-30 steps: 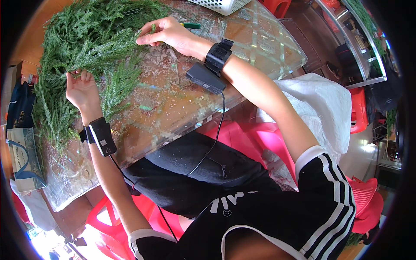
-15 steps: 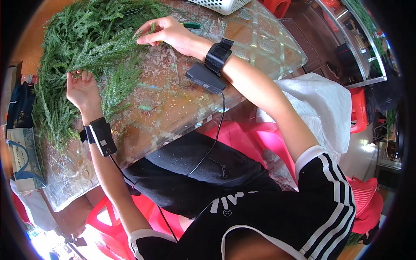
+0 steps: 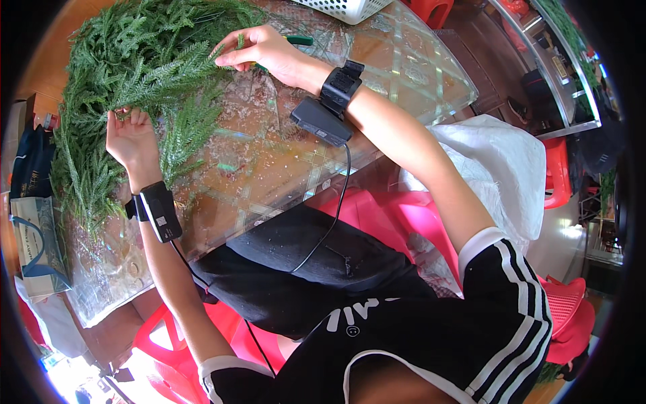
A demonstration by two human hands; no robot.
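A bushy pile of green artificial pine branches point(image 3: 128, 40) covers the far left of the table. My left hand point(image 3: 133, 141) is at the near side of the pile, fingers closed around the lower end of a pine sprig point(image 3: 168, 82). My right hand point(image 3: 266, 54) pinches that sprig's tip between thumb and fingers, so it stretches between both hands. Behind my right hand lies a tool with a green handle point(image 3: 299, 40), mostly hidden. Beneath my left hand's side, more pine branches point(image 3: 185, 135) rest on the table.
The glass-like table top point(image 3: 269, 168) is littered with small bits. A white perforated basket point(image 3: 346, 8) stands at the far edge. At left are a paper bag point(image 3: 40, 246) and dark items. A white sack point(image 3: 491, 168) and pink stools point(image 3: 377, 215) stand beside the table.
Both hands have shifted very slightly to the right, still on the sprig. Otherwise the scene looks the same.
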